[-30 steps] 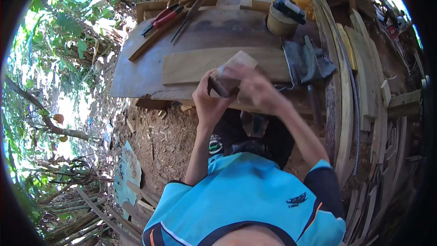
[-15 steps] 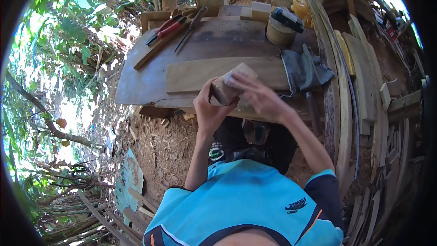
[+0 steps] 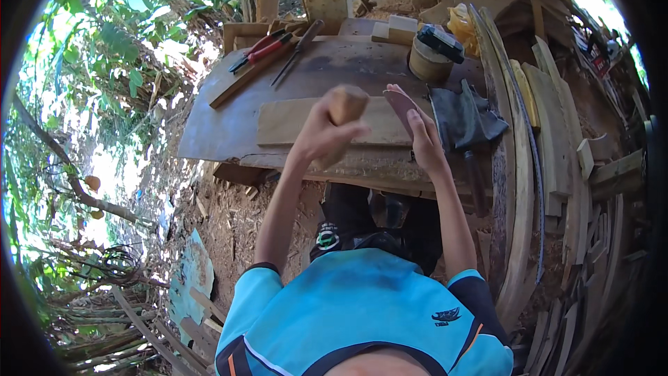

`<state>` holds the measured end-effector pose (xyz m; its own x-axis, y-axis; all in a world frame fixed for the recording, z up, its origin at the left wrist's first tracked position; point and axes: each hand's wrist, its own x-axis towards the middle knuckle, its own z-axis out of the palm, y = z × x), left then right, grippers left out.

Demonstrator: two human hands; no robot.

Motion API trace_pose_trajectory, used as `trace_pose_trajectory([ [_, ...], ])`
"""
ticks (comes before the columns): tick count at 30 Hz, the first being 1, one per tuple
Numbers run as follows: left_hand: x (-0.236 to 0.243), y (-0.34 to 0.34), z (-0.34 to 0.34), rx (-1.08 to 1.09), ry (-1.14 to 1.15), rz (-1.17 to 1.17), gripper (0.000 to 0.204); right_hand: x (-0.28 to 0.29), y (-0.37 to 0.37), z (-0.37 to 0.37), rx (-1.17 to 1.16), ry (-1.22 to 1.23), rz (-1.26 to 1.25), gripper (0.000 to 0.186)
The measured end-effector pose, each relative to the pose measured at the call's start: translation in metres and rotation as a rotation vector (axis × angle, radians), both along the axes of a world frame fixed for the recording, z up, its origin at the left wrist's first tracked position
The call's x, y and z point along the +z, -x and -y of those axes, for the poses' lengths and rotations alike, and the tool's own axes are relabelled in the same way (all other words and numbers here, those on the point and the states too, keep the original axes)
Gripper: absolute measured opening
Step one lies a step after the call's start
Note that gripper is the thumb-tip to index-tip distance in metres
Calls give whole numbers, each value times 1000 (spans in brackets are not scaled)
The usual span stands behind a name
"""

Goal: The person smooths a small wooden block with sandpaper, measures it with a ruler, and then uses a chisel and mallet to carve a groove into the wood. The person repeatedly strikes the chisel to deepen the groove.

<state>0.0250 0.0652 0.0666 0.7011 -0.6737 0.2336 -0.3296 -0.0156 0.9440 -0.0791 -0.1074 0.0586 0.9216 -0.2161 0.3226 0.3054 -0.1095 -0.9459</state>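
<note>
Change: both hands have risen and parted since a moment ago; the block, earlier gripped between them over the counter's near edge, now sits in the left hand alone, and the right has drawn away with the sheet.
Pliers: red-handled pliers (image 3: 259,49) lie at 11 o'clock on the counter (image 3: 216,132), with a dark slim tool (image 3: 298,43) just beside them.
Left hand: left hand (image 3: 321,132) is closed around a small wooden block (image 3: 346,103), lifting it above the pale plank (image 3: 292,122) at 12 o'clock.
Right hand: right hand (image 3: 423,141) has its fingers nearly straight, pinching a reddish-brown piece of sandpaper (image 3: 402,108) against the thumb, just beside the block but apart from it.
Roll: a round tan roll (image 3: 430,59) with a dark tool on top stands at 1 o'clock; a grey cloth (image 3: 466,115) lies below it, at 2 o'clock from the right hand.
Step in hand: by my reading, a pause in sanding, with the block held up as if for a look at its face.
Next move calls for: bringing sheet and block together again, the left grip steady, the paper laid flat on the face that needs work.
</note>
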Motion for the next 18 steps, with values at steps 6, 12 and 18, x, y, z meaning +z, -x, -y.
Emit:
trace_pose_trajectory([
  [6, 7, -22, 18, -211, -507, 457, 28, -30, -12, -11, -28, -109, -12, 44],
  [12, -3, -30, 29, -117, -661, 501, 18, -39, -45, -26, 48, -353, -164, 71],
  [18, 2, -27, 32, -172, -611, 372, 18, -44, -34, -41, 6, -350, -139, 80],
])
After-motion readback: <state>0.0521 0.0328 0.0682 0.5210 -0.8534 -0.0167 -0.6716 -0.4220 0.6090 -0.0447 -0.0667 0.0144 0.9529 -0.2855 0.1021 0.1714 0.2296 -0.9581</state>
